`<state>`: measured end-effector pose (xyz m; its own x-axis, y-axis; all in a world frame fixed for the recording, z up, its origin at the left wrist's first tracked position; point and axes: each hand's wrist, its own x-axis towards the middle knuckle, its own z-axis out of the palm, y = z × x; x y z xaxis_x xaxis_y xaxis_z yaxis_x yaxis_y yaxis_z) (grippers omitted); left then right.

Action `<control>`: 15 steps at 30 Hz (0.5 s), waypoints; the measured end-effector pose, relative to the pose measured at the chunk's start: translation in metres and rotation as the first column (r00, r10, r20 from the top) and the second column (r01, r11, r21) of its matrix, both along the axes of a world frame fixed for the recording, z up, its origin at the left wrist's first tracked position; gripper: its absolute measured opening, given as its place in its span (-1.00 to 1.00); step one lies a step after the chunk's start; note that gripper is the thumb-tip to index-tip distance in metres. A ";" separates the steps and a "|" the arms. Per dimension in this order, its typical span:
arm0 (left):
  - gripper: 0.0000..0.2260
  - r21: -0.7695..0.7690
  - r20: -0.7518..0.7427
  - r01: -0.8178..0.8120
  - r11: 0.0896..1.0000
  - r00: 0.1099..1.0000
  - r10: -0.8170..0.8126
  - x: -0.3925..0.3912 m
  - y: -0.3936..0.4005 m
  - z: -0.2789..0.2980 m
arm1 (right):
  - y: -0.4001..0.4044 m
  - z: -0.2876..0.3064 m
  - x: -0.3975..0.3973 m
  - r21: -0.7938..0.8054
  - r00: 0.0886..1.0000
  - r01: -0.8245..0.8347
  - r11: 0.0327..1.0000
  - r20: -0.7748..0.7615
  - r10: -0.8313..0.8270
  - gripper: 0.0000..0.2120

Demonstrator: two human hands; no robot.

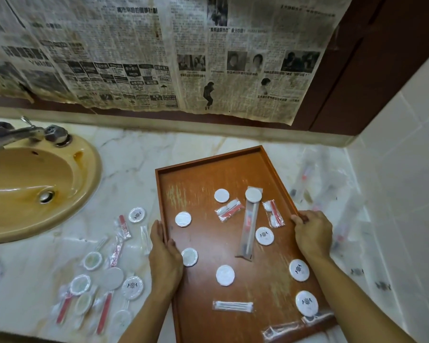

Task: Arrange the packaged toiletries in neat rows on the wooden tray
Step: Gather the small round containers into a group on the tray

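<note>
A wooden tray (203,184) lies on the marble counter, tilted clockwise. My left hand (164,258) grips its left rim and my right hand (313,233) grips its right rim. Scattered on the tray are several round white packets (225,275), a long toothbrush packet (249,224), two small clear sachets with red items (229,209) and a cotton swab packet (232,306). More packets (282,328) hang over the tray's near right corner.
A pile of round packets and red-striped sachets (104,280) lies on the counter left of the tray. Clear wrapped items (332,194) lie to the right by the tiled wall. A tan sink (35,189) with a tap (22,133) sits far left.
</note>
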<state>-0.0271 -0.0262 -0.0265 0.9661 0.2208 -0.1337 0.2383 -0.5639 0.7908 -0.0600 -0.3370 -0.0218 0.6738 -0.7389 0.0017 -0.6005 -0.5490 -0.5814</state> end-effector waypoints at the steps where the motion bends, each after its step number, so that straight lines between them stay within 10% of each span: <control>1: -0.49 -0.002 -0.004 -0.001 1.000 1.000 0.001 0.000 0.000 -0.001 | 0.001 0.001 0.000 0.002 1.000 0.017 1.000 -0.004 -0.017 -0.83; 15: -0.47 0.003 0.011 0.127 0.992 0.992 -0.127 0.028 0.011 0.008 | 0.015 0.006 -0.009 -0.060 0.984 0.116 0.991 -0.129 -0.123 -0.75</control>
<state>0.0013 -0.0148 -0.0181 0.9877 0.0969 -0.1227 0.1563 -0.5911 0.7913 -0.0694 -0.3221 -0.0156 0.5777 -0.8152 -0.0408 -0.7330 -0.4962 -0.4653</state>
